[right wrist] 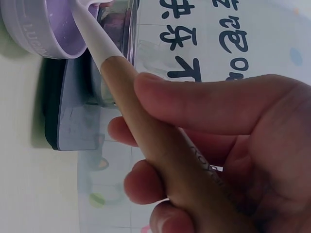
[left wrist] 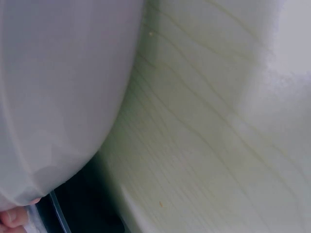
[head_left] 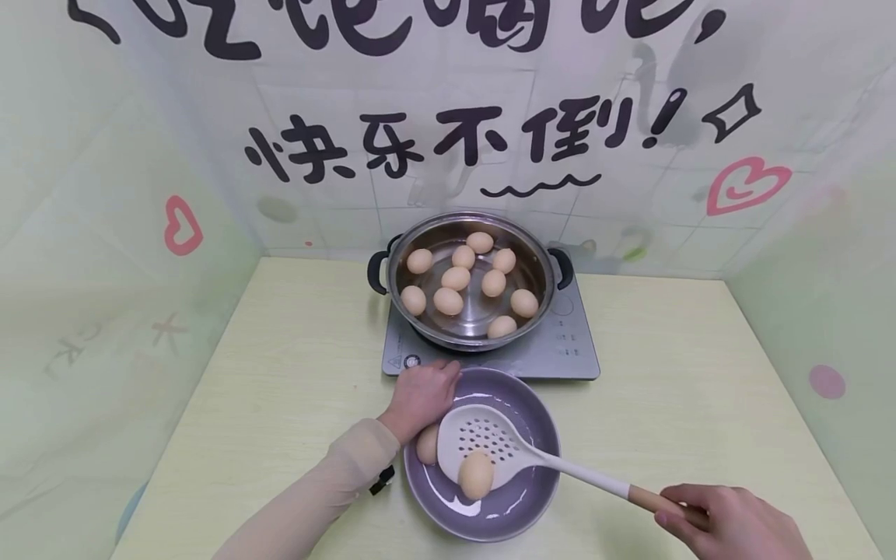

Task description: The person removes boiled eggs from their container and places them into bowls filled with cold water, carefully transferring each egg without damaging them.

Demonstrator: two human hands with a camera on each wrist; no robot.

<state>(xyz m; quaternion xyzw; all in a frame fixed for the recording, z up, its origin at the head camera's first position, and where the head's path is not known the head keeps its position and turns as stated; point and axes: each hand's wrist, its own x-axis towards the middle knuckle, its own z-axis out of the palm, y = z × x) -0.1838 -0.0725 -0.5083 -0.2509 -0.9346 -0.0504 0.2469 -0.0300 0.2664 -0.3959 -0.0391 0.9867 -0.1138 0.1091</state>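
My right hand grips the wooden handle of a white slotted spoon, thumb along one side and fingers curled round the other. The spoon's head is over a purple-grey bowl, with one brown egg on its perforated face. A second egg lies in the bowl's left side, partly covered by the spoon and left wrist. At the bowl's upper left rim, my left hand holds the edge. Only a few fingertips of it show beside the bowl's outer wall in the left wrist view.
Behind the bowl, a steel pot with black side handles holds several eggs in water. It stands on a grey induction cooker. The pale wooden table is bounded by printed wall sheets at the back and sides.
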